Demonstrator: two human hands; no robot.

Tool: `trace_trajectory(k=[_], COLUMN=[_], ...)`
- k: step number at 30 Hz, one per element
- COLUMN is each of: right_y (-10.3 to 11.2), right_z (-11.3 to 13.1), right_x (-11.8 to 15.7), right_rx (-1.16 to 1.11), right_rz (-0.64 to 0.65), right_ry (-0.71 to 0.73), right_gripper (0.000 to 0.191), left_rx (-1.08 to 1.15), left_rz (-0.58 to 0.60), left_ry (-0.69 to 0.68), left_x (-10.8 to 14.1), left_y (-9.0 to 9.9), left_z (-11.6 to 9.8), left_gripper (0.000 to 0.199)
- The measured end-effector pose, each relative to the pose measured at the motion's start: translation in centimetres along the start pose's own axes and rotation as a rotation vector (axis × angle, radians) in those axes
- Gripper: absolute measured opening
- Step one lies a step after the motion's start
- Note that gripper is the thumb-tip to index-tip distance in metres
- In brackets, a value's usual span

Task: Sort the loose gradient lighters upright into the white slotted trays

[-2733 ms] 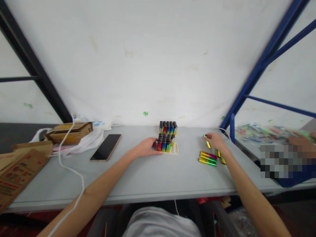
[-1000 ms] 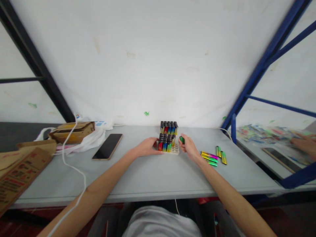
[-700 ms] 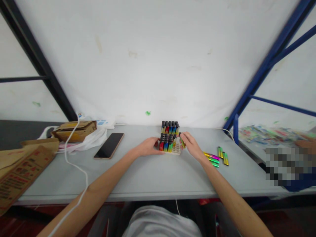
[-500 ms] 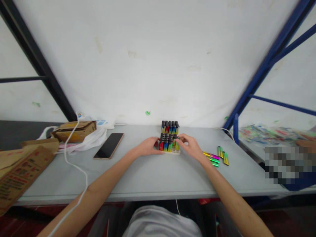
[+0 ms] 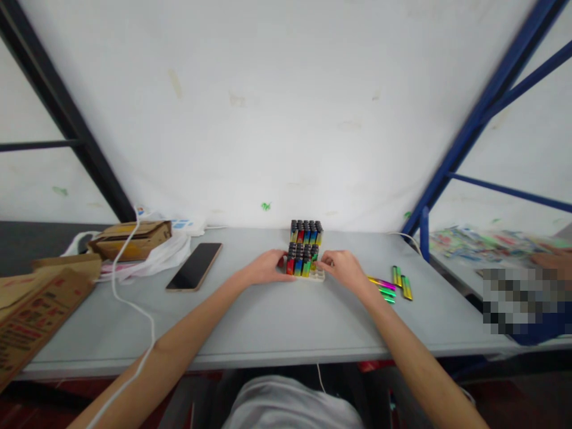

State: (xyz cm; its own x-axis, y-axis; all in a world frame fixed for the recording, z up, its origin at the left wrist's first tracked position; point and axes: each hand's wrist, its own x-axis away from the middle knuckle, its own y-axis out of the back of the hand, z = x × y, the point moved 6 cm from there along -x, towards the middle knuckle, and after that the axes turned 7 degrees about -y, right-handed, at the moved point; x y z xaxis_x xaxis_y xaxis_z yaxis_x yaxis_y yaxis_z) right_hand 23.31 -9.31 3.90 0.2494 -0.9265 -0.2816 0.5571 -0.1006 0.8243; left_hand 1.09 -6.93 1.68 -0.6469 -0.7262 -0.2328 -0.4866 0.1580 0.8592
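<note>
A clear tray of upright lighters stands in front of me, their black tops in rows and their bodies red, blue, green and yellow. My left hand is closed around its left side, thumb near the front and fingers behind. At the right end, my right hand has its fingers curled together, the tips on a green-yellow lighter that they partly hide. Bare tray shows at the front right corner. Directly behind is a second block of lighters.
Several loose shiny lighters lie right of my right wrist, with two more beyond. A phone lies left. Cartons, a plastic bag and a white cable occupy the left side. Another person's hand shows far right.
My right hand has shifted slightly, its fingers more curled. The yellow lighter at the tray's front right corner no longer stands there, and bare tray shows. My left hand stays put.
</note>
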Motion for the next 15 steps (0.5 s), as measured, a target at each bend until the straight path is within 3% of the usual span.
trace_trajectory(k=[5,7,10,15], right_y=[3.3,5.4,7.3,8.2], right_z=[-1.5,-3.3,-7.0,-11.9], right_x=[0.8,1.6,3.5,6.5], right_rx=[0.085,0.129,0.227,0.242], right_rz=[-0.006,-0.018,0.103,0.206], right_ry=[-0.048,-0.073,-0.095,-0.148], right_gripper=[0.040,0.035,0.029,0.042], left_rx=[0.016,0.021,0.006,-0.015], left_rz=[0.006,0.012,0.011,0.024], left_ry=[-0.026,-0.034,-0.029,-0.021], left_x=[-0.1,-0.1,-0.1,-0.1], left_y=[0.0,-0.1,-0.1,-0.1], left_z=[-0.1,-0.1,0.0,0.1], left_gripper=[0.059,0.058,0.060,0.061])
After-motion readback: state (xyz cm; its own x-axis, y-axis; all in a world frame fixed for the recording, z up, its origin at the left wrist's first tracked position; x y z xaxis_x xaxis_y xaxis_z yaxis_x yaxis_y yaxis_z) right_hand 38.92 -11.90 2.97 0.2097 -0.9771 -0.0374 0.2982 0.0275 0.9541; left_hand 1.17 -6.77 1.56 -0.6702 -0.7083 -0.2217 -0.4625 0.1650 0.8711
